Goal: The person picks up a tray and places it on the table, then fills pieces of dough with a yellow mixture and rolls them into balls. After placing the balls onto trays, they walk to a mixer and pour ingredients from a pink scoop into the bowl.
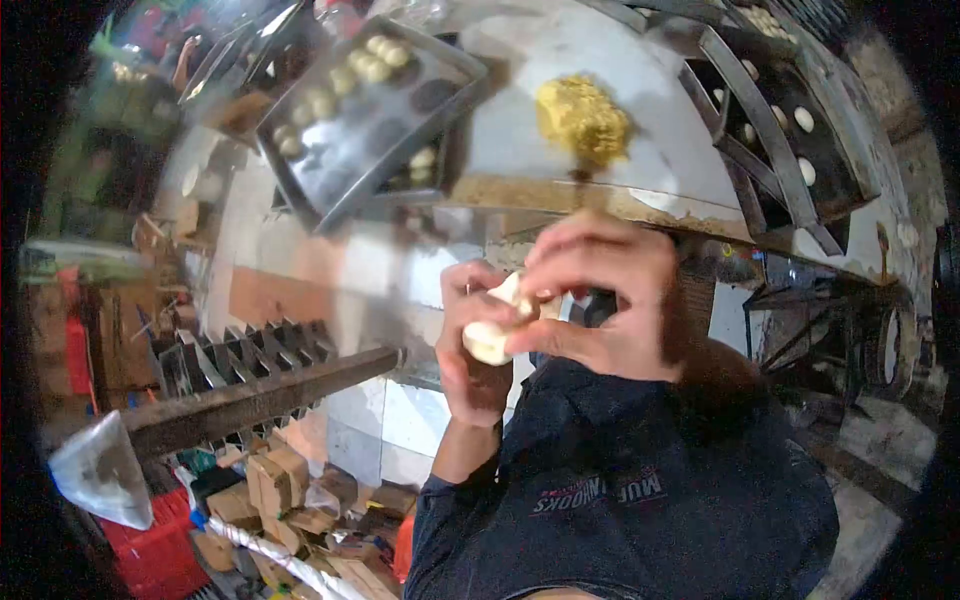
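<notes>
A piece of pale dough (487,342) sits between my two hands, in front of my chest. My left hand (468,375) has its fingers curled round it from the left. From the right, my right hand (620,290) pinches the dough between thumb and fingers; its fingers are somewhat blurred. Beyond my hands, a heap of yellow crumbly filling (582,118) lies on the worktable (500,140). A dark metal tray (370,130) at the upper left carries rows of round dough balls (365,68).
Another tray (760,140) with spaced dough balls stands at the right of the table, a metal bar across it. Below left are a wooden beam (270,395), metal racks (240,360), cardboard boxes (275,480) and a red crate (155,545).
</notes>
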{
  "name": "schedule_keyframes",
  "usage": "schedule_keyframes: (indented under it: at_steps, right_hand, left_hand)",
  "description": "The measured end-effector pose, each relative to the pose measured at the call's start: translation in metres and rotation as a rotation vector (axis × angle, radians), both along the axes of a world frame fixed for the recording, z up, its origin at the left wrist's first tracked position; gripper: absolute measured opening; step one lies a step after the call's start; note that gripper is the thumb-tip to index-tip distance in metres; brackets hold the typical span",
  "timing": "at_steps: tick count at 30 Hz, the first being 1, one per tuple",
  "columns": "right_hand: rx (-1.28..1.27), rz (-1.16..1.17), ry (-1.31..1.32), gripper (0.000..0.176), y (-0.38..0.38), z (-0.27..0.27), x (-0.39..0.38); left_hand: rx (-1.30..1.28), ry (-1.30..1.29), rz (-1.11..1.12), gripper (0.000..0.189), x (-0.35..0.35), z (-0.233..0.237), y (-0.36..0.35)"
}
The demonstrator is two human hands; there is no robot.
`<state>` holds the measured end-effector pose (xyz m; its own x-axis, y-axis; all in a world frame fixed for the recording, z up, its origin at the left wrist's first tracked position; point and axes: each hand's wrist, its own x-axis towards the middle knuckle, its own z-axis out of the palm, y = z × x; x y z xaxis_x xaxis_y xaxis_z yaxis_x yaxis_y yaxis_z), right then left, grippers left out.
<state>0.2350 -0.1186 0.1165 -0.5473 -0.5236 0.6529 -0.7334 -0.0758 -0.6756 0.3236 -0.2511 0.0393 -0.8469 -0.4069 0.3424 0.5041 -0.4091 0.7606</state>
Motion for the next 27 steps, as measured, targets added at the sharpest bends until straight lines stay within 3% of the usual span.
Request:
schedule_keyframes:
  at_steps: [2, 4, 6, 9, 11, 13, 14, 16, 17, 18, 20, 21, 22, 24, 25, 27]
  right_hand:
    - [0.151, 0.104, -0.616, 0.027, 0.023, 0.005, -0.012]
    - [0.041, 0.104, -0.625, 0.028, 0.042, -0.012, -0.024]
    - [-0.153, -0.026, -0.247, 0.022, 0.061, -0.024, -0.041]
    - [-0.117, -0.161, -0.052, 0.034, 0.103, -0.023, -0.074]
    - [-0.158, -0.253, 0.007, 0.034, 0.135, -0.035, -0.104]
    - [-0.301, -0.125, -0.034, 0.027, 0.174, -0.038, -0.137]
    - [-0.299, -0.144, -0.030, 0.027, 0.190, -0.037, -0.147]
    - [-0.023, -0.231, -0.322, 0.023, 0.220, -0.031, -0.160]
    - [0.107, -0.260, -0.375, 0.026, 0.239, -0.022, -0.175]
    - [0.233, -0.237, -0.037, 0.017, 0.262, -0.028, -0.193]
    - [0.230, -0.466, -0.122, 0.020, 0.289, -0.020, -0.196]
    - [0.271, -0.569, -0.056, 0.024, 0.301, -0.011, -0.199]
    - [0.274, -0.578, -0.059, 0.024, 0.304, -0.011, -0.206]
    - [0.267, -0.458, 0.195, 0.029, 0.305, -0.010, -0.219]
    - [0.414, -0.443, 0.237, 0.027, 0.307, -0.018, -0.223]
    - [0.391, -0.433, 0.174, 0.024, 0.320, -0.031, -0.239]
  left_hand:
    - [-0.075, 0.044, -0.046, 0.040, -0.024, 0.001, 0.010]
    - [-0.548, 0.151, 0.106, 0.036, -0.053, 0.007, 0.024]
    - [-0.660, 0.219, 0.271, 0.032, -0.088, 0.007, 0.045]
    - [-0.570, 0.035, 0.376, 0.059, -0.136, 0.019, 0.102]
    - [-0.354, 0.081, 0.175, 0.084, -0.175, 0.027, 0.144]
    - [-0.218, -0.004, -0.185, 0.101, -0.212, 0.029, 0.174]
    - [-0.234, 0.016, -0.293, 0.079, -0.230, 0.042, 0.193]
    - [-0.586, 0.373, -0.304, 0.053, -0.278, 0.025, 0.203]
    - [-0.592, 0.321, -0.172, 0.035, -0.287, 0.025, 0.220]
    - [-0.705, 0.215, -0.135, 0.031, -0.295, 0.033, 0.229]
    - [-0.877, -0.271, -0.270, 0.032, -0.306, 0.021, 0.240]
    - [-1.051, -0.334, -0.252, 0.029, -0.317, 0.007, 0.254]
    - [-1.034, -0.018, -0.280, 0.024, -0.330, -0.016, 0.264]
    - [-1.075, -0.014, -0.293, 0.021, -0.334, -0.025, 0.291]
    - [-1.123, 0.002, -0.290, 0.018, -0.337, -0.027, 0.303]
    - [-1.217, 0.041, -0.271, 0.013, -0.347, -0.028, 0.318]
